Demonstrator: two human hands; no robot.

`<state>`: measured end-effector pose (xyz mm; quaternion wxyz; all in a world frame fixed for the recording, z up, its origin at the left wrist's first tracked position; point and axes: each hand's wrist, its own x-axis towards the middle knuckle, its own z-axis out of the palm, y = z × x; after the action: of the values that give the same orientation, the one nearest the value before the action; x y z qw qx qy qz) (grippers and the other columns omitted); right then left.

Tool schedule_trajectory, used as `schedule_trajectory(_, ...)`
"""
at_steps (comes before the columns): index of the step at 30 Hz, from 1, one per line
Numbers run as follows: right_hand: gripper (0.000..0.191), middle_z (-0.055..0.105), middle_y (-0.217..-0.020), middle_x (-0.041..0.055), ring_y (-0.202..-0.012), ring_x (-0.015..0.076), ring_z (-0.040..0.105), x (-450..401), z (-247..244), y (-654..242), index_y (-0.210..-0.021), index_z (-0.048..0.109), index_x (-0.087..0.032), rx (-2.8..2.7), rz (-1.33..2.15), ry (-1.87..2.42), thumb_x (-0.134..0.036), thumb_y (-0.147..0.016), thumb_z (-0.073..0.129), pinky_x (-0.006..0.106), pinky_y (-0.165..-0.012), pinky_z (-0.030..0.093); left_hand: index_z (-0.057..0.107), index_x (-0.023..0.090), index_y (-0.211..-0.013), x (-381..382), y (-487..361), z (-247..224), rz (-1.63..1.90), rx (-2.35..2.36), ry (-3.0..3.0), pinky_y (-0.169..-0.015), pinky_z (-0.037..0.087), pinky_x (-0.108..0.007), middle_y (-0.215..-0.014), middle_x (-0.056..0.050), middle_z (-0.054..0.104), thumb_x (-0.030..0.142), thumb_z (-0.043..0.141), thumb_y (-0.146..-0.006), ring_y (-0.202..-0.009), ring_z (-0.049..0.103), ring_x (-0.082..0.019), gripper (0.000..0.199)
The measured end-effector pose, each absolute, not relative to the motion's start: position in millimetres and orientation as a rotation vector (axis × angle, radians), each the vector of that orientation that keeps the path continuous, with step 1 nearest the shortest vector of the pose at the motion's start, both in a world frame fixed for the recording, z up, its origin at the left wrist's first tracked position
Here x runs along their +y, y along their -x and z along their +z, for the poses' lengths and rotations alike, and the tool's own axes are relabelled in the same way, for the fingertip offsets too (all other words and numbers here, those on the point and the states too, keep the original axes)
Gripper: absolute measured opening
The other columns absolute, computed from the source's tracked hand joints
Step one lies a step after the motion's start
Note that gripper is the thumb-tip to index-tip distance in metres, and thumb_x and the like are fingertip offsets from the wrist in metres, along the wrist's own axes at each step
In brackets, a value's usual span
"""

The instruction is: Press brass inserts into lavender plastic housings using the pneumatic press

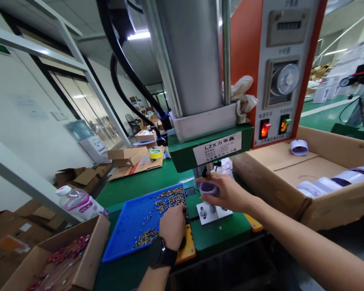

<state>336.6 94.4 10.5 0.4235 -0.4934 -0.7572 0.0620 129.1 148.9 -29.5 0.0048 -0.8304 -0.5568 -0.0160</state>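
Observation:
My right hand (227,190) is closed round a white plastic ring-shaped housing (208,188) under the press head (212,147). Small dark bits show inside the housing, which sits above a metal fixture plate (214,213). My left hand (172,226), with a black watch on the wrist, is curled at the right edge of a blue tray (124,226). Its fingertips are hidden, so what they hold does not show. Many small brass-coloured metal pieces (166,200) lie scattered in the tray. Beside my left hand is a yellow button box (188,244), partly covered.
To the right, a cardboard box (318,206) holds several white housings (324,186). At lower left, another carton (92,254) contains red parts with wires. A bottle (79,202) stands behind it. The orange-sided control box (279,72) has lit switches. Yellow tape (155,154) lies on cardboard.

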Motion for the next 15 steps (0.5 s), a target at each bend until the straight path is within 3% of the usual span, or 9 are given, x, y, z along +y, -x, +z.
schedule_trajectory(4,0.040,0.068,-0.103,0.0065,-0.095,0.0218,0.063,91.4,-7.0,-332.2,-0.118,0.061,-0.022,-1.845,0.151,1.277,-0.031,-0.078,0.063,0.033,-0.084,0.048,0.066,0.023,-0.092,147.7,-128.4,-31.2,-0.076,-1.744,2.608,-0.074,0.043,-0.027,-0.093,-0.005,0.073,0.019,0.040,-0.093,-0.089,0.067,-0.017,0.027)
schedule_trajectory(10,0.064,0.066,-0.106,0.0107,-0.096,0.0238,0.063,87.7,-33.0,-317.1,-0.133,0.038,-0.016,-1.571,0.141,1.356,-0.035,-0.077,0.062,0.038,-0.086,0.049,0.063,0.022,-0.091,142.0,-126.9,-26.7,-0.201,-1.733,2.615,-0.073,0.043,-0.028,-0.090,-0.005,0.071,0.021,0.042,-0.093,-0.088,0.065,-0.019,0.022)
schedule_trajectory(15,0.053,0.063,-0.113,0.0129,-0.103,0.0250,0.061,90.2,-35.8,-309.9,-0.126,0.044,-0.017,-1.516,0.107,1.343,-0.034,-0.079,0.061,0.038,-0.089,0.049,0.062,0.022,-0.100,104.9,-110.8,-23.7,-0.417,-1.679,2.616,-0.086,0.043,-0.032,-0.101,-0.006,0.066,0.024,0.035,-0.097,-0.098,0.059,-0.021,0.027)
